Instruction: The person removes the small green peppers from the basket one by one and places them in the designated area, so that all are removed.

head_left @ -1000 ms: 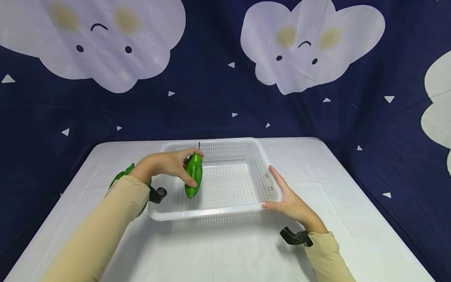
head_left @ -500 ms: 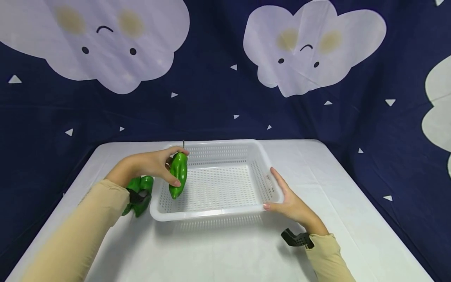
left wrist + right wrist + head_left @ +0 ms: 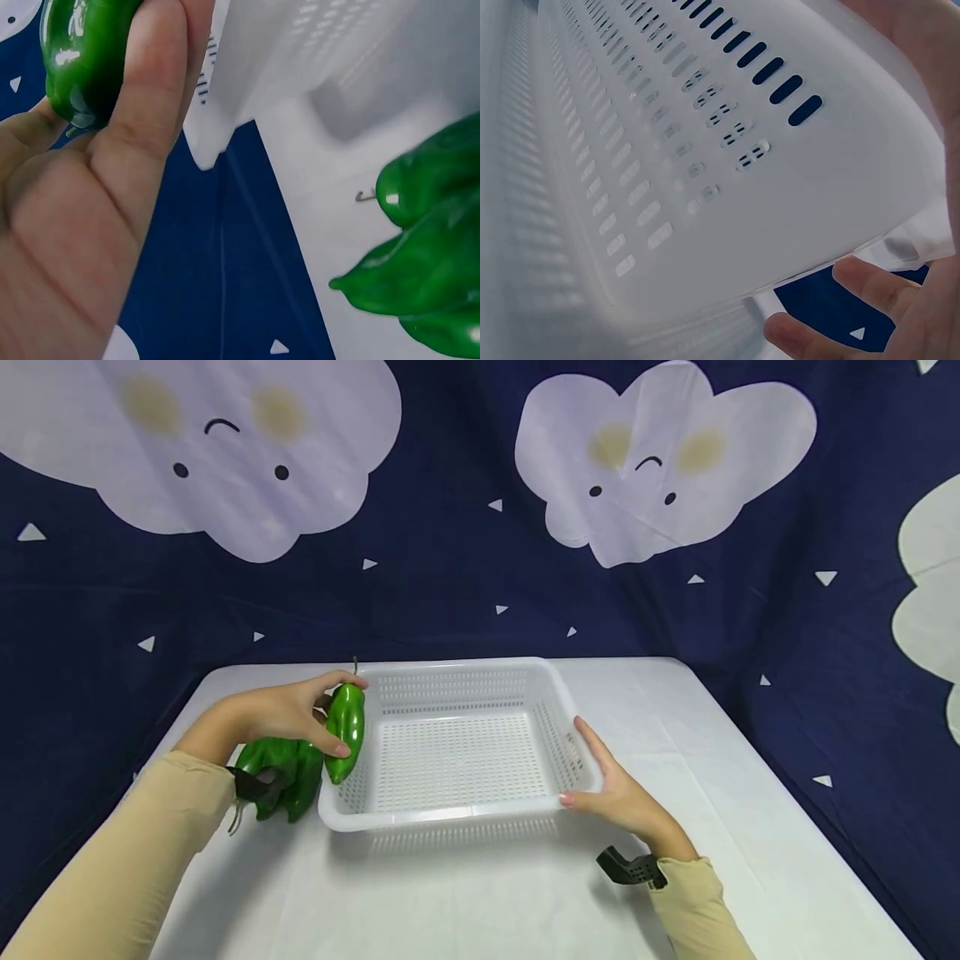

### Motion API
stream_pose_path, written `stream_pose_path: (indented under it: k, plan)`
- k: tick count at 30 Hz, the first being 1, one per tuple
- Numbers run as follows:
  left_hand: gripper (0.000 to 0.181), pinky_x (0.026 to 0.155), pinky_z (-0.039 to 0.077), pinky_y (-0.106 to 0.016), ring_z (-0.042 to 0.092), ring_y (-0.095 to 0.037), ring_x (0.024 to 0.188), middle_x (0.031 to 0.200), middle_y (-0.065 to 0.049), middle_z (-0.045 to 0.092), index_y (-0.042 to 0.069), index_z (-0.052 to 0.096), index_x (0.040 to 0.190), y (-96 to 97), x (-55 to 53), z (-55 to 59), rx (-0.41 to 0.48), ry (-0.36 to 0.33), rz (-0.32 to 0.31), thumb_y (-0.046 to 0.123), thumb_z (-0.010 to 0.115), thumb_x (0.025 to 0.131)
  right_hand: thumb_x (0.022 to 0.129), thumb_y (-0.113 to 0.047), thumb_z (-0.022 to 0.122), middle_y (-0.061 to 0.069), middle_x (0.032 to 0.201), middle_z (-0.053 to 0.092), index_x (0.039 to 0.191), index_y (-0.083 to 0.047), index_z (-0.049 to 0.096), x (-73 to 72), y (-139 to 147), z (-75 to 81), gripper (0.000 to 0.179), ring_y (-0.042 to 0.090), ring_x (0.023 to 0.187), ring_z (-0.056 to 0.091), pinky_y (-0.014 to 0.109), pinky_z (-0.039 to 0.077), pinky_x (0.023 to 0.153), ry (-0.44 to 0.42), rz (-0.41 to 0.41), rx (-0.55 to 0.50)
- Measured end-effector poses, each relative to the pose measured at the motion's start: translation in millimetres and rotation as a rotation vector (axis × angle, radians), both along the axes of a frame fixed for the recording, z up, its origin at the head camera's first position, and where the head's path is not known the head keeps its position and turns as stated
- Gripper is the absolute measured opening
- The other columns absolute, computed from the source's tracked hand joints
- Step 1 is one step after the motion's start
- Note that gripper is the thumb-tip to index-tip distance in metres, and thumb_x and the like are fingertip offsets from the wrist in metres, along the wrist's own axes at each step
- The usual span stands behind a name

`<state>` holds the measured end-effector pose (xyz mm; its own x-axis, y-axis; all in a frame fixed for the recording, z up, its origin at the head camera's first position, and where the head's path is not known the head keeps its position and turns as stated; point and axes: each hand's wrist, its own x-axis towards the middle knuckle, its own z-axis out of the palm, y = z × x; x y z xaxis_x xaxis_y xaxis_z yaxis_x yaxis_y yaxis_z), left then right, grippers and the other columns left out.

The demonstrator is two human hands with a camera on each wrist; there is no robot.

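My left hand (image 3: pixel 288 714) holds a long, glossy green pepper (image 3: pixel 346 732) between thumb and fingers. Its thin stem points up and its tip points down, overlapping the left rim of the white plastic basket (image 3: pixel 442 816) in the head view. The same pepper (image 3: pixel 86 56) fills the top left of the left wrist view, partly hidden by the hand. At the basket's front right corner my right hand (image 3: pixel 618 793) grips the rim, thumb at the front and fingers along the right side. The right wrist view shows the slotted basket wall (image 3: pixel 727 217) beside the fingers.
Several more green peppers (image 3: pixel 279 772) lie in a pile on the white-covered table (image 3: pixel 465 902), left of the basket and partly behind the left wrist. Behind the table hangs a dark blue curtain (image 3: pixel 450 585) with cloud prints.
My left hand has carried the green pepper leftward, from over the inside of the basket to its left rim, uncovering more of the pepper pile. The right hand stays on the basket.
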<state>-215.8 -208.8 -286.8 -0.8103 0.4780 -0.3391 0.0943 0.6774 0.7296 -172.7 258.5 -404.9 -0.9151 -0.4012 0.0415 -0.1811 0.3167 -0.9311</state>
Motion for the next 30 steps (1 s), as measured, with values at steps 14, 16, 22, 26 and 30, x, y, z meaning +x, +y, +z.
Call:
stream_pose_path:
  k: [14, 16, 22, 26, 30]
  plan:
    - [0.104, 0.097, 0.050, -0.048, 0.060, -0.030, 0.117, 0.134, -0.019, 0.053, 0.021, 0.018, 0.155, -38.4, 2.3, -2.8, -0.055, 0.019, 0.049, 0.036, 0.086, 0.077, 0.083, -0.016, 0.080, 0.020, 0.165, 0.010, 0.161, -0.028, -0.002, -1.2, -2.0, -0.1, 0.113, 0.047, 0.146, 0.025, 0.059, 0.028, 0.112, -0.011, 0.004, -0.006]
    - [0.104, 0.096, 0.050, -0.048, 0.061, -0.028, 0.114, 0.130, -0.018, 0.056, 0.021, 0.018, 0.155, -42.9, 2.7, -4.9, -0.062, 0.017, 0.055, 0.035, 0.085, 0.077, 0.083, -0.016, 0.080, 0.020, 0.165, 0.010, 0.161, -0.027, -0.002, -1.4, -2.1, -0.2, 0.113, 0.048, 0.145, 0.026, 0.058, 0.028, 0.112, -0.012, 0.004, -0.007]
    - [0.104, 0.096, 0.050, -0.049, 0.062, -0.027, 0.111, 0.125, -0.017, 0.058, 0.019, 0.017, 0.155, -52.5, 1.7, -10.5, -0.081, 0.018, 0.064, 0.035, 0.085, 0.078, 0.083, -0.016, 0.080, 0.020, 0.165, 0.012, 0.161, -0.028, -0.001, -0.2, -1.8, 0.6, 0.113, 0.046, 0.145, 0.029, 0.055, 0.032, 0.111, -0.016, -0.004, 0.000]
    - [0.105, 0.097, 0.050, -0.050, 0.061, -0.027, 0.113, 0.125, -0.017, 0.059, 0.017, 0.017, 0.155, -53.9, 1.3, -13.3, -0.086, 0.013, 0.064, 0.035, 0.085, 0.077, 0.083, -0.016, 0.080, 0.020, 0.165, 0.012, 0.160, -0.030, -0.001, 0.4, -1.4, 0.8, 0.113, 0.046, 0.144, 0.029, 0.055, 0.032, 0.111, -0.023, -0.007, -0.009]
    - [0.108, 0.097, 0.050, -0.049, 0.060, -0.026, 0.112, 0.124, -0.016, 0.060, 0.013, 0.016, 0.155, -52.6, 1.3, -15.8, -0.082, -0.001, 0.062, 0.033, 0.086, 0.076, 0.083, -0.016, 0.080, 0.019, 0.166, 0.011, 0.160, -0.032, -0.001, 0.9, -1.0, 0.6, 0.113, 0.045, 0.145, 0.029, 0.054, 0.032, 0.111, -0.027, -0.009, -0.009]
